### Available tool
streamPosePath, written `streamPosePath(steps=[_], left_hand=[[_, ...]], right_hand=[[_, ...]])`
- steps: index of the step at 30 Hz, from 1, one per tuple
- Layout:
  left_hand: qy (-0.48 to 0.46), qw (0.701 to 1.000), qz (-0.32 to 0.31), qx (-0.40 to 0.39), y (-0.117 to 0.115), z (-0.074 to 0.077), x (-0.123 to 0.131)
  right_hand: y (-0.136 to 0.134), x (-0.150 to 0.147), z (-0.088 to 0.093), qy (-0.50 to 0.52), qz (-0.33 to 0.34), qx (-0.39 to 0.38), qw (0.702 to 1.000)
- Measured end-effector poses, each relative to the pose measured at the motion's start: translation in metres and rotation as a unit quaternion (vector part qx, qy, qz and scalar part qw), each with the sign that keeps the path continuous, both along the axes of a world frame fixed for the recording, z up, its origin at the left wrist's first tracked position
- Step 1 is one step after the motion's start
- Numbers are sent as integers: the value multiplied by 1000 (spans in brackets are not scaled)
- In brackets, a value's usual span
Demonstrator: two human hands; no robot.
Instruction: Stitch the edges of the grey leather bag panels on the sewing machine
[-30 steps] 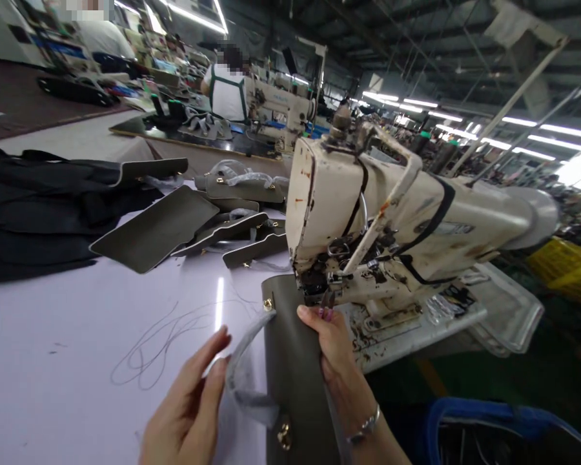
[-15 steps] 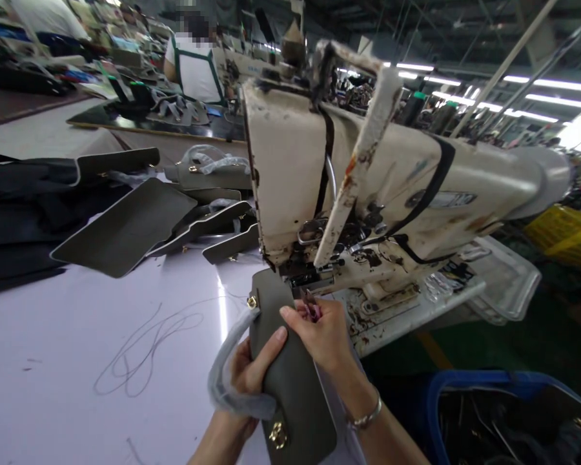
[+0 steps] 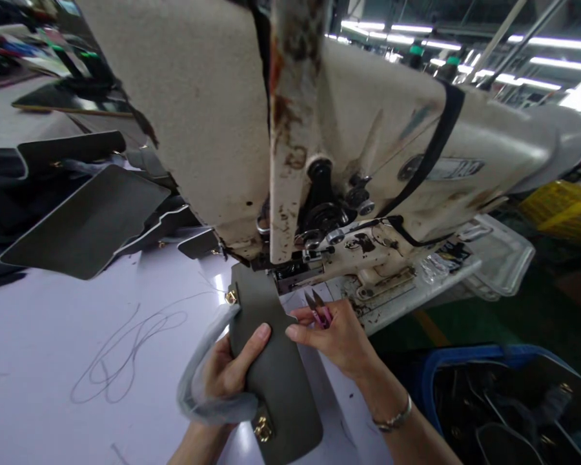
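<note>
My left hand [image 3: 225, 374] is closed on a dark olive bag panel [image 3: 281, 387], thumb on top and fingers beneath. A plastic-wrapped handle [image 3: 188, 387] loops around that hand from gold fittings [image 3: 263, 429] on the panel. Pink-handled thread snips [image 3: 323, 315] are tucked in my right hand [image 3: 343, 339], blades pointing up. Its thumb and forefinger are at the panel's right edge; whether they pinch it is hard to tell. The panel's far end lies beneath the head of a worn cream sewing machine [image 3: 208, 110], which hides the exact contact there.
More olive bag panels [image 3: 87, 219] lie piled at the left back. Loose thread [image 3: 130, 355] curls over the white table [image 3: 39, 349]. A blue bin [image 3: 428, 387] with similar pieces stands at the lower right. Beside the machine is a clear plastic tray [image 3: 508, 265].
My view has come closer to the machine. My right hand has drawn back from the panel's face to its right edge, showing more of the snips. My left hand keeps its hold.
</note>
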State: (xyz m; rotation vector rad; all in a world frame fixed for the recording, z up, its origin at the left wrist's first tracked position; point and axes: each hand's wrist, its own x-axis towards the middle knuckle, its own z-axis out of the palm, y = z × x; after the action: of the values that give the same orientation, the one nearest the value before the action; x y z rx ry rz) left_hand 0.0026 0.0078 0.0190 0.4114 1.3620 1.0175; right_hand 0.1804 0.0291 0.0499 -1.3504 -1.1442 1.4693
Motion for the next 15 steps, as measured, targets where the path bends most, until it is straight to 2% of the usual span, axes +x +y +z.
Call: streamPosePath(steps=[3, 6, 9, 15], left_hand=[[-27, 1000, 0, -14, -3, 2, 2], [-43, 998, 16, -42, -6, 11, 6], [-59, 996, 18, -67, -3, 19, 10], [-68, 997, 6, -33, 5, 22, 7]], right_hand=[[1, 1, -2, -56, 4, 25, 998], [2, 3, -2, -115, 27, 70, 991], [3, 3, 2, -88, 43, 78, 992], [1, -2, 14, -5, 43, 65, 997]])
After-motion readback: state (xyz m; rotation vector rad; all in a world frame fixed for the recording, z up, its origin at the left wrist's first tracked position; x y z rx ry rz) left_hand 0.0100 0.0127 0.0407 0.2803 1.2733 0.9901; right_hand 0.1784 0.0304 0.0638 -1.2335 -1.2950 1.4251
